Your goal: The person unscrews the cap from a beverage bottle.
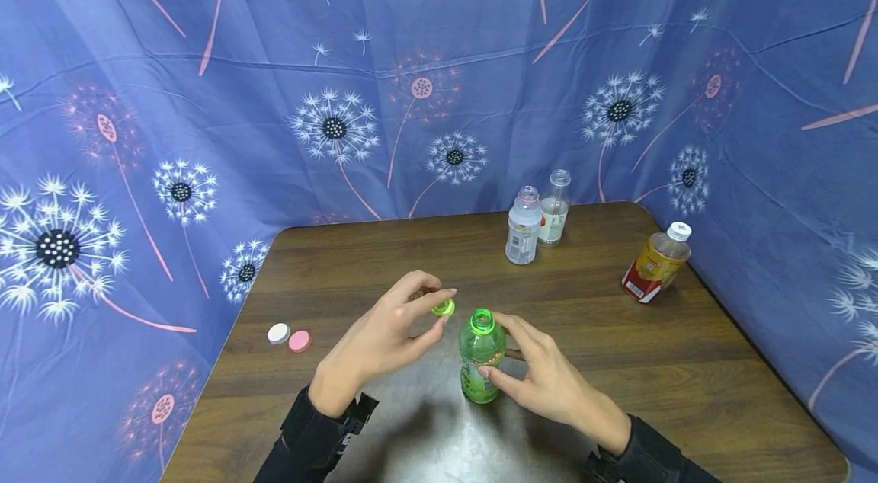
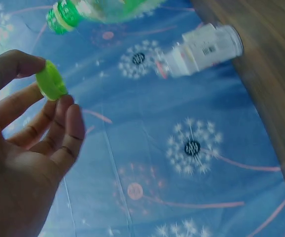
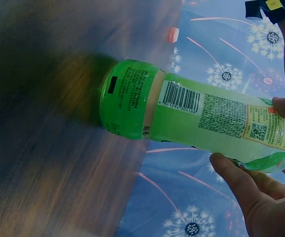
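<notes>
My left hand pinches a yellow-green bottle cap between thumb and fingers, just left of the green drink bottle's mouth. That green bottle stands upright and uncapped on the table, its neck bare. From the right side, my right hand holds the bottle's upper body, the thumb in front and the fingers reaching round behind. The bottle's label carries a barcode and small print in the right wrist view.
On the wooden table, a white cap and a pink cap lie at the left. Two uncapped bottles, one whitish and one clear, stand at the back. A white-capped bottle is near the right edge.
</notes>
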Action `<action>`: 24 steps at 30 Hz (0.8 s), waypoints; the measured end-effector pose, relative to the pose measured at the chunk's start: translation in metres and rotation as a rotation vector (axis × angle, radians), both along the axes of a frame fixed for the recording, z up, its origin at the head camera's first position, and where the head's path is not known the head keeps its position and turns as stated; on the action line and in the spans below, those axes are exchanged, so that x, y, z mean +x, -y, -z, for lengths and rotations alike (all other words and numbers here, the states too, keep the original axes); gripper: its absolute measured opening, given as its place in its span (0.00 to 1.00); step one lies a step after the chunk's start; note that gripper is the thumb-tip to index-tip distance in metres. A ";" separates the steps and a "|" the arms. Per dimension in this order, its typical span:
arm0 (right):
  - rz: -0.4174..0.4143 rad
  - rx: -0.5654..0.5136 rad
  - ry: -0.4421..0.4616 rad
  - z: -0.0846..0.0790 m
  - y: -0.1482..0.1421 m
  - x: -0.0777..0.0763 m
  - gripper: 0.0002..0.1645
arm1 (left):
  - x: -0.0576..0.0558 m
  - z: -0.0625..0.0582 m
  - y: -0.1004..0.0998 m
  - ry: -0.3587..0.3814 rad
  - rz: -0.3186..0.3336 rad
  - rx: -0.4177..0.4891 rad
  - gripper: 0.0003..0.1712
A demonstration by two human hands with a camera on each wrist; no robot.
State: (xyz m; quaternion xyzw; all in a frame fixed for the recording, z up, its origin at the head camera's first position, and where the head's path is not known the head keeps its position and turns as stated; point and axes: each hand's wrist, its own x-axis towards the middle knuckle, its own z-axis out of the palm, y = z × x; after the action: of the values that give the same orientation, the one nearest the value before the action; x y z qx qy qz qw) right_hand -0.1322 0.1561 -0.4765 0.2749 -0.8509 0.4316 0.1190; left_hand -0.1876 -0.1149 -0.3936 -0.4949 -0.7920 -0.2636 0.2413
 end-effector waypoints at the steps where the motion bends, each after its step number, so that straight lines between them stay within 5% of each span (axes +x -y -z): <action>1: 0.000 -0.002 0.004 0.000 0.000 0.000 0.44 | 0.000 -0.002 -0.003 -0.004 0.015 -0.003 0.21; 15: -0.027 -0.022 0.004 0.003 0.000 0.001 0.41 | 0.001 -0.002 -0.036 -0.032 0.094 -0.032 0.22; 24: -0.038 -0.041 -0.030 0.004 0.000 0.000 0.39 | 0.001 0.001 -0.048 -0.053 0.075 -0.067 0.18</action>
State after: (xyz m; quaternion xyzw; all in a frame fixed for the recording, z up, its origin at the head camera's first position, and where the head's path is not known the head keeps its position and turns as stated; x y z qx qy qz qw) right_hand -0.1321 0.1562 -0.4802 0.2949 -0.8347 0.4468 0.1291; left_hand -0.1870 -0.0666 -0.3943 -0.5386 -0.7748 -0.2327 0.2354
